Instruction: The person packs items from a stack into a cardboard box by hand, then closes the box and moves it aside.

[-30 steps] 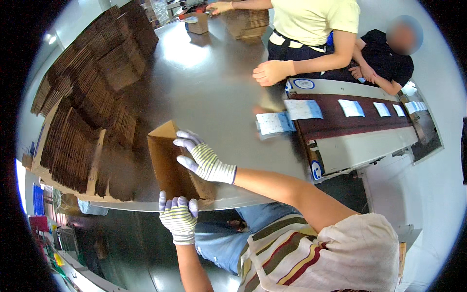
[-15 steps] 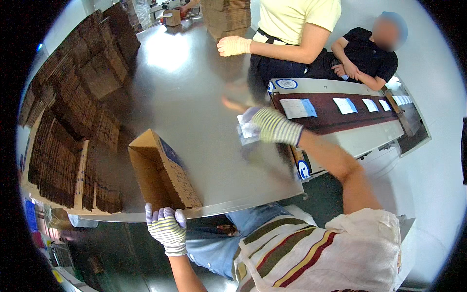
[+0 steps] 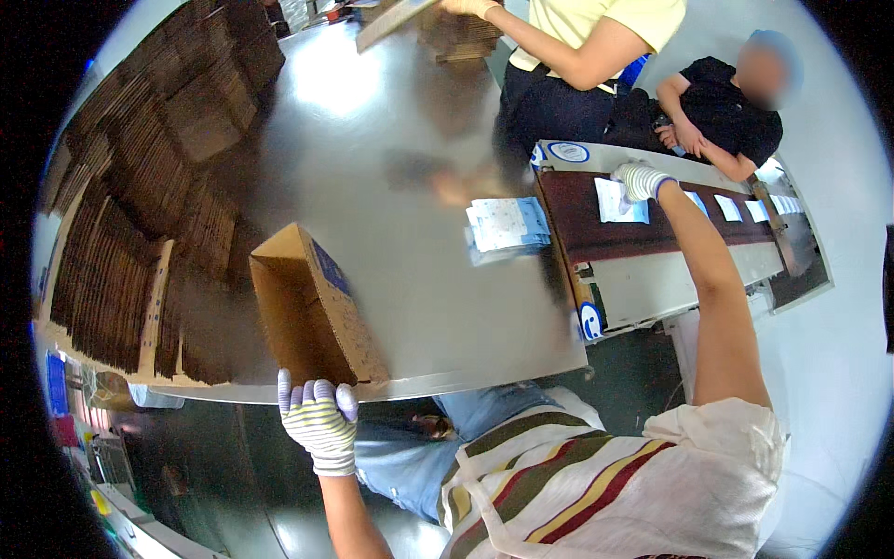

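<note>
My left hand [image 3: 318, 427], in a purple-and-white glove with striped knit, grips the near rim of an open brown cardboard box [image 3: 307, 321]. The box lies on the metal table at its front edge, its opening facing up and toward me. My right hand [image 3: 643, 183], gloved alike, is stretched out over a dark red conveyor belt [image 3: 577, 228]. Its fingers are closed on a flat white-and-blue packet [image 3: 610, 211] lying there. A small stack of similar packets [image 3: 507, 225] rests on the table beside the belt's near end.
Dense rows of folded cardboard boxes [image 3: 102, 270] line the table's left side. More packets [image 3: 728, 207] lie farther along the belt. Across the table [image 3: 419, 307], a co-worker in a yellow shirt [image 3: 596, 28] holds a flat cardboard piece [image 3: 396, 20]; another person sits behind the belt.
My right hand has moved right, from the packets on the table to the belt. The co-worker's hand has risen, now with a cardboard piece. My left hand stays at the box.
</note>
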### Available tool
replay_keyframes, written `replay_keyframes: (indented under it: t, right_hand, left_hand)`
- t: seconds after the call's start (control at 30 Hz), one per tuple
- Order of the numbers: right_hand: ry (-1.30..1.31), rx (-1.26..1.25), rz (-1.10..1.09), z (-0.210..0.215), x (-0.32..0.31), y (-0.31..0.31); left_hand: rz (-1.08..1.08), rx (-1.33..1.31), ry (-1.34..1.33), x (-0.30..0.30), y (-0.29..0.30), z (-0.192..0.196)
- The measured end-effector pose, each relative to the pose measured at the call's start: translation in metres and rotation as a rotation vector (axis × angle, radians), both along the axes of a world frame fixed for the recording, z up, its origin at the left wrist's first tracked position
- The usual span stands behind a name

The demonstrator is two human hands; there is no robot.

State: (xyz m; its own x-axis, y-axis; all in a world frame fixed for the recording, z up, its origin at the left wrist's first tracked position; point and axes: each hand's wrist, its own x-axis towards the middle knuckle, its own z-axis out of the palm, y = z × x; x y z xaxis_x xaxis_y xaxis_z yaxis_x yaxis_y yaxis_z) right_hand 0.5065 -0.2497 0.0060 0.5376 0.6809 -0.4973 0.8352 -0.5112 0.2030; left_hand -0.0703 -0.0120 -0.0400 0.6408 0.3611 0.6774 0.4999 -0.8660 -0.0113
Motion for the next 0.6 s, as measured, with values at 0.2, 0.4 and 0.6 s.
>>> replay_keyframes:
  t: [0.2, 0.4, 0.6]
  right_hand:
    - [0.160, 0.232, 0.402, -0.012, -0.046, 0.099]
    - [0.212, 0.012, 0.397, -0.097, -0.041, 0.172]
    - [0.109, 0.227, 0.575, -0.049, -0.181, 0.136]
  left_hand:
    - [0.038, -0.012, 0.011, -0.006, 0.001, 0.001]
    - [0.041, -0.032, 0.008, -0.003, 0.001, 0.004]
    - [0.037, -0.087, -0.015, -0.009, -0.002, 0.005]
